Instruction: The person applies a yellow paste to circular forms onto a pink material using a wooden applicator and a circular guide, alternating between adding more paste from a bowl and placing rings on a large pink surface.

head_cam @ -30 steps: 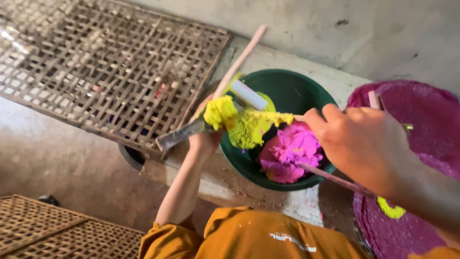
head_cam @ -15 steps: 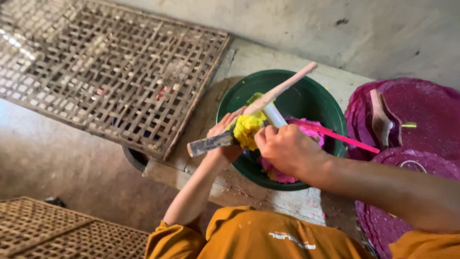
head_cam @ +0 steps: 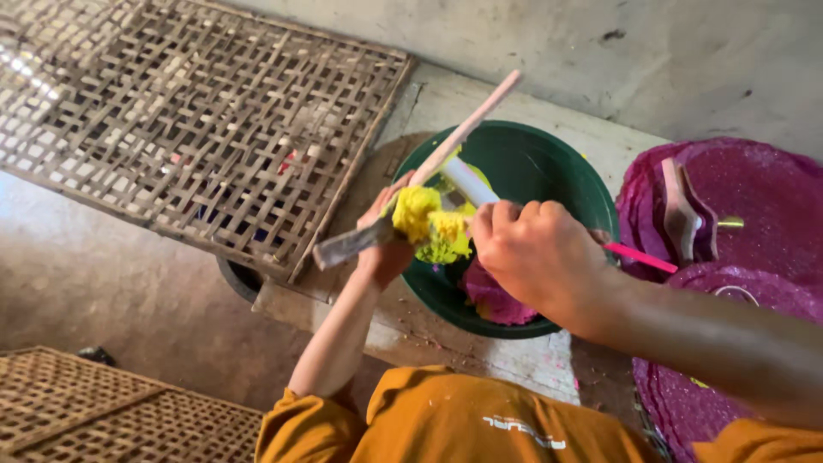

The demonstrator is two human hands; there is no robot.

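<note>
My left hand (head_cam: pixel 384 244) grips a long flat stick (head_cam: pixel 467 133) that slants up to the right, its grey end (head_cam: pixel 343 249) pointing left. A lump of yellow dough (head_cam: pixel 422 216) sits on the stick just above that hand. My right hand (head_cam: pixel 538 255) is closed around a thin pink stick (head_cam: pixel 643 257) and presses against the yellow lump from the right. Both hands hover over a dark green bowl (head_cam: pixel 591 184). In the bowl lie pink dough (head_cam: pixel 497 302), more yellow dough and a white tube (head_cam: pixel 467 182).
The bowl stands on a stained concrete ledge (head_cam: pixel 514 356). A large woven bamboo tray (head_cam: pixel 189 129) lies to the left over a dark bucket (head_cam: pixel 238 279); another woven tray (head_cam: pixel 86 411) is at bottom left. Magenta round mats (head_cam: pixel 763 193) with a wooden tool (head_cam: pixel 681 214) are at right.
My right hand has moved left from the bowl's right side to the yellow lump on the stick. The pink dough it lifted is back in the bowl.
</note>
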